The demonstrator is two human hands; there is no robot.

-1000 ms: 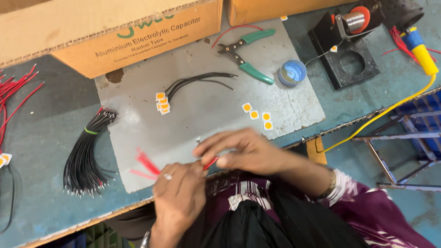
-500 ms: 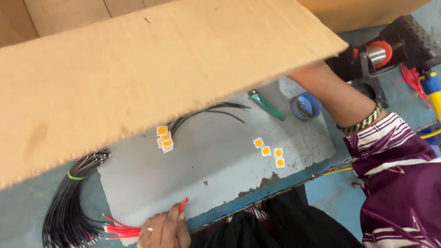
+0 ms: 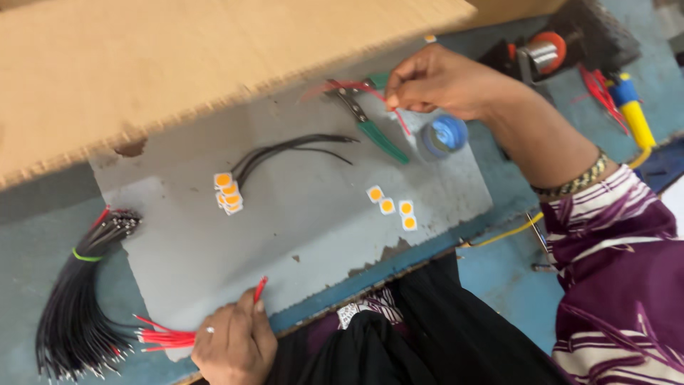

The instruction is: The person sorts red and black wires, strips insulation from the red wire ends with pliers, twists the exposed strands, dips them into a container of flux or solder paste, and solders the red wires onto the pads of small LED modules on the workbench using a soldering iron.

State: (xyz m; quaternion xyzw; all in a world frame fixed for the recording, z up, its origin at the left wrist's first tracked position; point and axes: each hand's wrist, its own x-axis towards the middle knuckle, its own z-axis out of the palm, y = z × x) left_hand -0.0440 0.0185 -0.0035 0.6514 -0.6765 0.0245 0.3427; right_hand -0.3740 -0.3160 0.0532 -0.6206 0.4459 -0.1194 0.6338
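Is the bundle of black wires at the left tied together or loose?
Tied: a green band cinches the bundle of black wires near its upper end, and the strands fan out below it.

Blue-green workbench (image 3: 43,249) with worn paint, grey metal sheet (image 3: 313,214) lying on it, edge chipped. Large brown cardboard flap (image 3: 214,50) overhangs the top. Blue frame (image 3: 659,167) beyond bench edge at right. Even, flat light.

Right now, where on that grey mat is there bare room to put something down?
The widest bare patch of the grey mat lies between the stacked yellow chips, the four loose chips and the left hand. It is crowded near the right hand, by the green pliers, black wires and blue tin.
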